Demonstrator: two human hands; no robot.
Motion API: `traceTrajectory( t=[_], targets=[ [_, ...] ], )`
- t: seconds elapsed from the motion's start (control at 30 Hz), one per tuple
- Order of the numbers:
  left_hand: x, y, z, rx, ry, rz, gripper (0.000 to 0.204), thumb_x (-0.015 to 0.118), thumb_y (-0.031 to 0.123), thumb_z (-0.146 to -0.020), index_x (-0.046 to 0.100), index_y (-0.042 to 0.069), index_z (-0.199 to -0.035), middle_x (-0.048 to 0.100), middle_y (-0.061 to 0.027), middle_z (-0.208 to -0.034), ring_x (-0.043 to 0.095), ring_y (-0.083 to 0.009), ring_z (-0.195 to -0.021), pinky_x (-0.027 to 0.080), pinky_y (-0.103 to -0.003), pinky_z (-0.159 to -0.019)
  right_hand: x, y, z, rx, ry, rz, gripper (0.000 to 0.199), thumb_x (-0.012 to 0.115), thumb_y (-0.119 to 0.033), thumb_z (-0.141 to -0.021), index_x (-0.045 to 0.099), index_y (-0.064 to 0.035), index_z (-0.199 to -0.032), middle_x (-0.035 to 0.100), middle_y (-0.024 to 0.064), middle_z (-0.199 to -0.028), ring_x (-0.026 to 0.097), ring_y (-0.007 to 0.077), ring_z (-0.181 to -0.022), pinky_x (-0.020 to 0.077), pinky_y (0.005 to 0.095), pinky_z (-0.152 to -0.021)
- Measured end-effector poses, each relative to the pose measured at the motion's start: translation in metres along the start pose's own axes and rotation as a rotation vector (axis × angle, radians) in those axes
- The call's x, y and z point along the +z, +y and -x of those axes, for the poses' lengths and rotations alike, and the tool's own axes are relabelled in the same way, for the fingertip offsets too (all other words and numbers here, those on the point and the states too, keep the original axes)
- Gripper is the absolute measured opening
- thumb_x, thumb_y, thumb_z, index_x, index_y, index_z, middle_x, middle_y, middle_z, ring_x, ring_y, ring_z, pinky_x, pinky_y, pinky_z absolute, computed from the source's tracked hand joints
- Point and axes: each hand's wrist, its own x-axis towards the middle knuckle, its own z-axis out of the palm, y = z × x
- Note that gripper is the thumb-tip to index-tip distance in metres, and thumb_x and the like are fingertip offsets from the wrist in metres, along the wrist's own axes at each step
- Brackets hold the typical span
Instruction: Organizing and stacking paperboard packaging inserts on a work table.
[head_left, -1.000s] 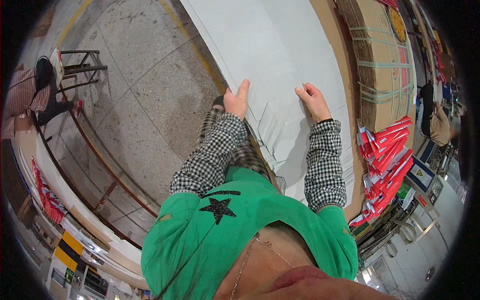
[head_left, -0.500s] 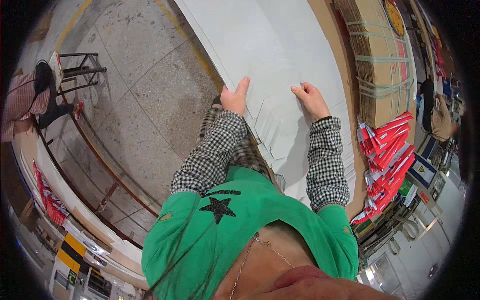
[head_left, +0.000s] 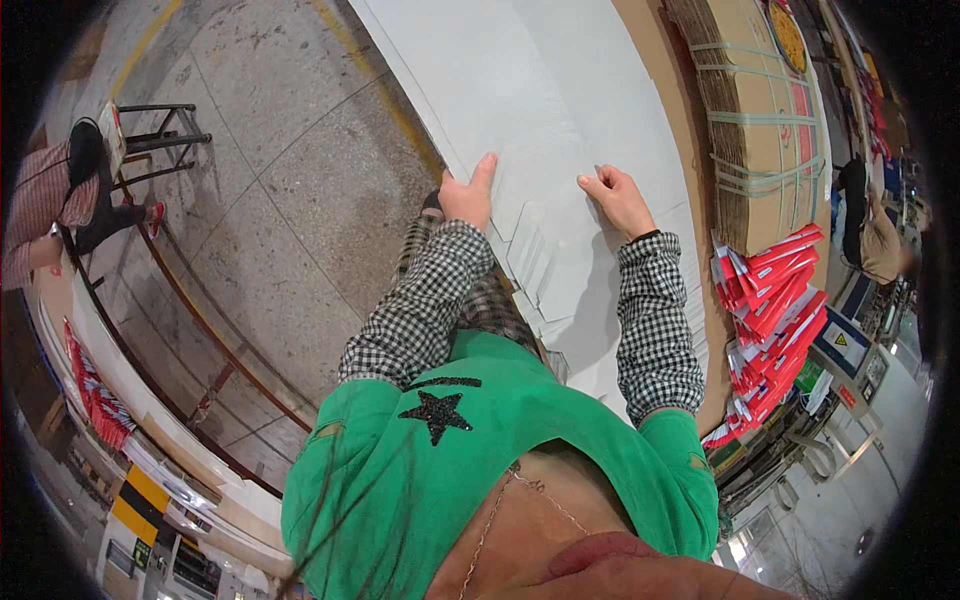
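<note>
A white sheet-like surface (head_left: 600,90) stretches away in front of me. Near its left edge is my left hand (head_left: 468,197), thumb stretched out and the other fingers curled; what they hold, if anything, is hidden. Farther right, my right hand (head_left: 622,203) is closed in a pinch, with a small dark tip showing above the fingers that I cannot make out. Between and just below my hands lies a pale, thin piece with folded or cut outlines (head_left: 530,255), hard to tell from the white under it.
To the right stand strapped flat cardboard (head_left: 750,130) and a heap of red and white folded packets (head_left: 770,330). A dark metal stool frame (head_left: 165,140) stands on the concrete floor (head_left: 290,150) at left, near a seated person (head_left: 60,200). Another person (head_left: 875,220) is at far right.
My right hand has shifted very slightly to the left, and its small dark tip shows more. The faint outlines between my hands look a little different. My left hand stays in place.
</note>
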Motion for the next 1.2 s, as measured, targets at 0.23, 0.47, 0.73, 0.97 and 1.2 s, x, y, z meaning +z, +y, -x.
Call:
traceTrajectory(
  t=[0.23, 0.47, 0.73, 0.97, 1.2],
  targets=[
    [-0.011, 0.025, 0.014, 0.462, 0.311, -0.61, 0.07, 0.074, 0.029, -0.067, 0.042, -0.008, -0.117, 0.054, -0.0188, -0.11, 0.052, -0.0306, -0.1, 0.041, -0.038, -0.087, -0.009, -0.02, 0.015, 0.087, 0.105, 0.026, 0.035, 0.065, -0.027, -0.076, 0.044, -0.0041, -0.061, 0.038, -0.0021, -0.056, 0.034, 0.0083, -0.055, 0.0327, 0.0263, -0.049],
    [-0.024, 0.038, 0.017, -0.073, -0.675, 0.014, 0.045, 0.067, 0.023, -0.076, 0.053, -0.007, -0.106, 0.06, -0.008, -0.097, 0.055, -0.0149, -0.088, 0.043, -0.027, -0.079, -0.038, -0.026, 0.044, -0.071, -0.1, -0.149, 0.032, 0.064, -0.029, -0.077, 0.052, -0.0022, -0.066, 0.048, -0.0031, -0.063, 0.042, 0.0081, -0.06, 0.0373, 0.0238, -0.056],
    [-0.004, 0.017, 0.007, -0.391, -0.664, 0.207, 0.029, 0.058, 0.021, -0.084, 0.058, -0.003, -0.1, 0.061, -0.0049, -0.09, 0.056, -0.0101, -0.078, 0.043, -0.024, -0.069, -0.012, 0.05, 0.067, 0.2, 0.002, 0.086, 0.067, 0.069, -0.04, -0.07, 0.05, 0.0078, -0.112, 0.057, 0.0153, -0.107, 0.053, 0.019, -0.1, 0.0395, 0.029, -0.088],
    [-0.01, 0.009, 0.007, -0.358, -0.602, 0.168, 0.028, 0.057, 0.02, -0.084, 0.057, -0.003, -0.101, 0.061, -0.004, -0.09, 0.054, -0.0094, -0.08, 0.042, -0.023, -0.071, -0.076, 0.036, 0.103, 0.127, 0.25, -0.022, 0.054, 0.069, -0.028, -0.07, 0.052, 0.0076, -0.108, 0.061, 0.0112, -0.099, 0.058, 0.0186, -0.092, 0.042, 0.0257, -0.084],
    [-0.008, 0.021, 0.014, -0.36, -0.61, 0.06, 0.029, 0.055, 0.022, -0.086, 0.056, -0.004, -0.101, 0.061, -0.0052, -0.094, 0.054, -0.0102, -0.082, 0.042, -0.023, -0.071, -0.038, -0.022, 0.061, 0.109, -0.051, -0.146, 0.036, 0.062, -0.026, -0.076, 0.058, 0.0042, -0.096, 0.06, 0.0038, -0.085, 0.053, 0.0111, -0.075, 0.043, 0.0252, -0.071]
  ],
)
